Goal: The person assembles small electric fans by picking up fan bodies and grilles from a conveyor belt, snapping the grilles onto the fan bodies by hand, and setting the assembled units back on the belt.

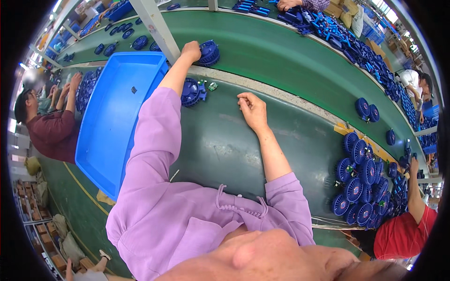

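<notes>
My left arm reaches far forward past the blue bin. At its end, my left hand (191, 50) is closed on the near side of a dark blue round fan housing (209, 53) on the green belt; some fingertips are hidden. Closer to me, a second fan housing (190, 92) with a small circuit board on its side lies on the dark green worktop (220, 145). Beside it lies a loose green circuit board (213, 86). My right hand (253, 111) hovers over or rests on the worktop, fingers curled in, with nothing visible in them.
A large blue plastic bin (110, 107) stands left, a small dark piece inside. A metal post (157, 28) rises beside my left hand. Fan housings are piled (363, 180) at the right. Beyond runs a green conveyor belt (276, 56) carrying blue parts. Co-workers sit at both sides.
</notes>
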Tool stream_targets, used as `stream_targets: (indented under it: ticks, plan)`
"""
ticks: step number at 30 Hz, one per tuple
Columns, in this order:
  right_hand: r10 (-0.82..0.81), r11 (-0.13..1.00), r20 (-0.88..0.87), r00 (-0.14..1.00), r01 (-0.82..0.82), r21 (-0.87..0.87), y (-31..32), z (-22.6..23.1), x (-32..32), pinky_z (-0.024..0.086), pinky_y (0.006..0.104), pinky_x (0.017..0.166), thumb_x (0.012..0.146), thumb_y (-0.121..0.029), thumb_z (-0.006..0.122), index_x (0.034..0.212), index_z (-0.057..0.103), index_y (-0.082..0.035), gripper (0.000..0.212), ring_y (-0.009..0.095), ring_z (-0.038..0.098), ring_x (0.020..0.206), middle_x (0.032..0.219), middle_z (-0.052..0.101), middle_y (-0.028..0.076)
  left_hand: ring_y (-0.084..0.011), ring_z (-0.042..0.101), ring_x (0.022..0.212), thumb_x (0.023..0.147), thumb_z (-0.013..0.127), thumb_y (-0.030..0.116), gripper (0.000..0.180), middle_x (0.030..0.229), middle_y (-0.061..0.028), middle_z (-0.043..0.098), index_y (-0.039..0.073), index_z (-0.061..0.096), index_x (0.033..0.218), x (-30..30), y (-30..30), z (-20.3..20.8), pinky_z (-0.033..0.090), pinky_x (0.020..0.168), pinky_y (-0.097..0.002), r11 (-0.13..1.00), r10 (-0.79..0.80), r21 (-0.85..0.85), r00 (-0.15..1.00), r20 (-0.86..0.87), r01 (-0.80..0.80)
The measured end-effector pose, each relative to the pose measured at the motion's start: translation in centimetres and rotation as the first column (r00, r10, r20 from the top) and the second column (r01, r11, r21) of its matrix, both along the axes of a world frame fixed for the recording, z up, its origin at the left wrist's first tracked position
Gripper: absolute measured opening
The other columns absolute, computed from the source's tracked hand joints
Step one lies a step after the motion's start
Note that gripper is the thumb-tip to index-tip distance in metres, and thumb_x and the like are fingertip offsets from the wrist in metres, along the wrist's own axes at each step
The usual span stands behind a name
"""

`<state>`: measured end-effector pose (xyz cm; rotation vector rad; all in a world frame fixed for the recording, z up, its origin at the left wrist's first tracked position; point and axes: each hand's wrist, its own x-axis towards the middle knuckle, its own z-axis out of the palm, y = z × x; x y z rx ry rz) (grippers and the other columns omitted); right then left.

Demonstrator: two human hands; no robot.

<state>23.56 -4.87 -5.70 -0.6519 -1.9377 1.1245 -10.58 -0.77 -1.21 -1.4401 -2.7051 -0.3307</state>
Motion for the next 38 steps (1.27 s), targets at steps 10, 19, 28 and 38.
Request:
stream_targets:
  ticks: [10,19,28,38]
  plan:
    - [-0.014,0.996,0.0,1.0,0.014,-0.083,0.6,-0.3,0.6,0.052,0.0268,0.064,0.085,-0.005,0.06,0.097,0.065,-0.002,0.013,0.014,0.065,0.069,0.08,0.067,0.008,-0.0361,0.065,0.086,0.083,0.064,0.016,0.022,0.086,-0.0197,0.067,0.004,0.064,0.102,5.5,-11.7,8.4,0.051,0.074,-0.0417,0.934,-0.256,0.301,0.947,0.194,0.191]
    - [-0.001,0.997,0.005,1.0,0.001,-0.079,0.2,0.0,0.3,0.052,0.0262,0.062,0.086,-0.006,0.06,0.098,0.066,-0.003,0.014,0.012,0.064,0.065,0.077,0.067,0.007,-0.0317,0.067,0.084,0.094,0.054,0.026,0.028,0.088,-0.0194,0.067,0.002,0.065,0.105,6.5,-19.4,5.1,0.05,0.074,-0.0385,0.891,-0.194,0.445,0.961,0.199,0.088]
    - [0.01,0.996,0.026,1.0,-0.008,-0.089,0.2,0.0,0.6,0.05,0.0221,0.059,0.091,-0.009,0.057,0.102,0.066,-0.003,0.015,0.007,0.061,0.066,0.079,0.066,0.002,-0.0251,0.066,0.089,0.095,0.054,0.019,0.023,0.101,-0.0133,0.067,0.003,0.064,0.109,13.9,-30.9,1.3,0.051,0.077,-0.0331,0.824,-0.113,0.562,0.952,0.285,-0.07]
    - [0.058,0.997,0.002,0.998,-0.058,-0.052,0.0,-1.6,-0.7,0.05,0.0231,0.057,0.094,-0.009,0.054,0.103,0.067,-0.004,0.017,0.009,0.06,0.065,0.079,0.066,0.005,-0.0313,0.059,0.107,0.09,0.059,0.013,0.017,0.107,-0.0158,0.066,0.001,0.065,0.101,14.5,-43.8,-4.4,0.047,0.091,-0.0392,0.817,-0.104,0.574,0.993,0.049,0.057]
